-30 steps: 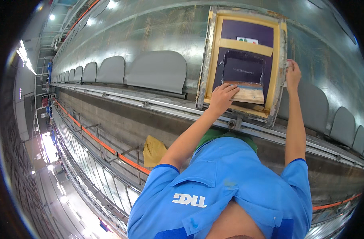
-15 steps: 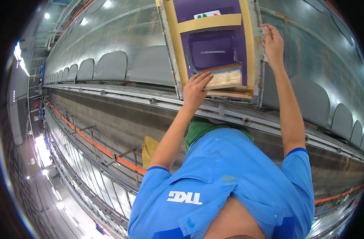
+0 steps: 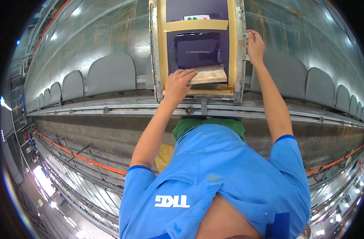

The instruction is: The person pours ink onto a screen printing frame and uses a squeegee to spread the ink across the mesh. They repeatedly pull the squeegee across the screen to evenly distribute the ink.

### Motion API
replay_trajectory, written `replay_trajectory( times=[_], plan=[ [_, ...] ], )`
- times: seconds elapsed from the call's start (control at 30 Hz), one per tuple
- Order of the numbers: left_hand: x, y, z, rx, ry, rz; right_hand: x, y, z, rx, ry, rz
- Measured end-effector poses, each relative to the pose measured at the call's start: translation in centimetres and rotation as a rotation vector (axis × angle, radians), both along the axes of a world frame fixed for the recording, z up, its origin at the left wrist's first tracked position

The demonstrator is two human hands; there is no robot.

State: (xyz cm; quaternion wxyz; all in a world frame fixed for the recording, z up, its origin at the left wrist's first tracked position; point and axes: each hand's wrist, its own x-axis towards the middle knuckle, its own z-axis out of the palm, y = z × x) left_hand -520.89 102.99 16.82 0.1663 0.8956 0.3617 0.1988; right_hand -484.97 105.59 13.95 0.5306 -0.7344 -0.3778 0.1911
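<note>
My left hand (image 3: pixel 179 84) is closed around the left end of a wooden-handled squeegee (image 3: pixel 209 76). The squeegee lies crosswise near the close end of a screen-printing frame (image 3: pixel 154 59), and its blade edge is hidden. Beyond it, a wet-looking dark patch (image 3: pixel 198 44) covers part of the purple screen mesh (image 3: pixel 225 51). Yellow tape (image 3: pixel 196 25) crosses the mesh and lines its borders. At the frame's right side, my right hand (image 3: pixel 255 47) has its fingers curled against the metal edge, closed on it; the fingertips are partly hidden.
Grey rounded plates (image 3: pixel 112 73) stand in a row along the long metal bench (image 3: pixel 110 47) on both sides of the frame. A metal rail (image 3: pixel 138 108) runs along its front, between the frame and my body. An orange rail (image 3: pixel 82 155) lies lower left.
My view has turned, so the frame now looks straighter and sits further left in the picture. Both hands keep their places on the squeegee and the frame's side.
</note>
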Motion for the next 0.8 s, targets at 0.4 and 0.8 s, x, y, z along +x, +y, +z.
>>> replay_trajectory(
  times=[0.4,0.8],
  plan=[
    [-1.4,-1.9,0.4,0.024,-0.005,-0.002,1.3,0.2,-0.6,-0.056,-0.133,-0.086],
    [-1.8,0.5,-0.9,0.101,0.025,-0.060,0.8,-0.1,1.3,-0.289,-0.298,-0.008]
  ],
)
